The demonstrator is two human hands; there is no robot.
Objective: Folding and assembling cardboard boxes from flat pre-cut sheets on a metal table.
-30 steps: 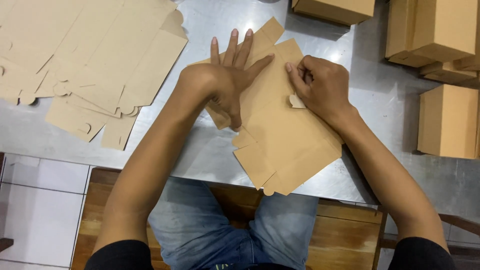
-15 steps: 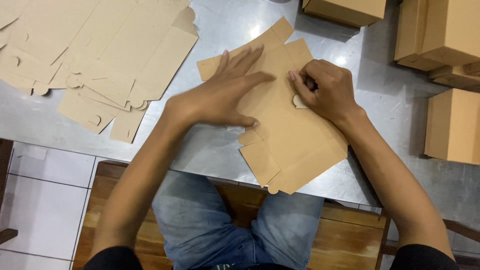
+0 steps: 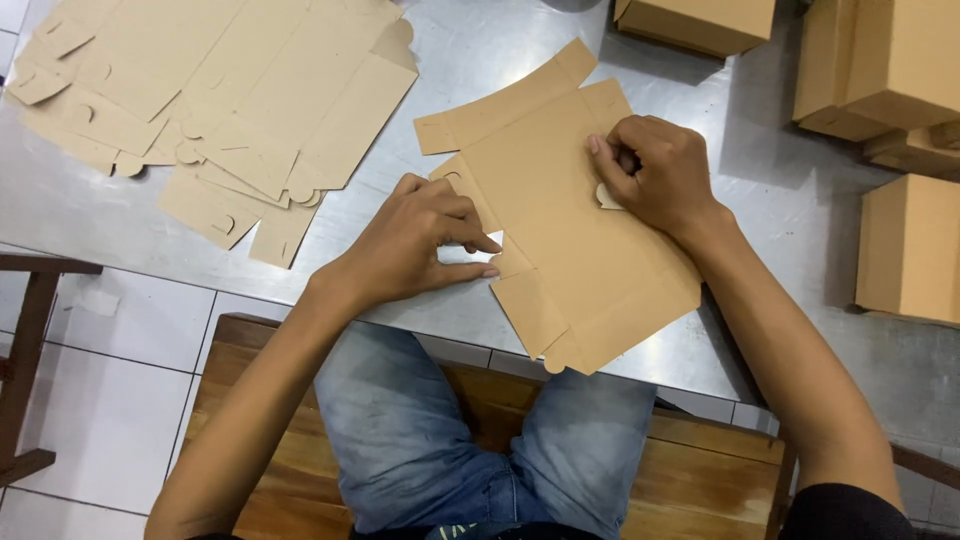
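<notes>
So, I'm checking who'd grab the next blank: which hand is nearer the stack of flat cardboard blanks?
Left. The left hand grips the near-left edge of the flat box blank, just right of the stack; the right hand presses farther right.

Bare forearms, black sleeves, blue jeans

I see faded denim jeans [image 3: 470, 430], black sleeve [image 3: 860, 510] edges, no rings or watch.
</notes>
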